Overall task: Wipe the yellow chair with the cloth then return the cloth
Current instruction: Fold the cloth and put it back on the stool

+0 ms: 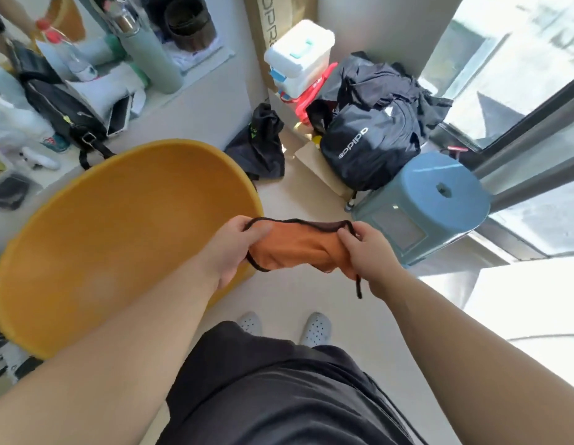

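Orange cloth (298, 248), soft and light, bunched between left hand (237, 248) and right hand (372, 255), fingers pinching its ends, just beside the yellow chair (112, 226).

One wide-angle view, worn on the head, looks forward and steeply down past the person's dark clothes (279, 396) to the shoes (316, 327) and floor (305, 200). The forearms (134, 342) rise from the lower corners to the left hand (237, 248) and right hand (372, 255), close to the lens at centre. The chair (118, 226) fills the left; the window (520, 59) bends along the right edge.
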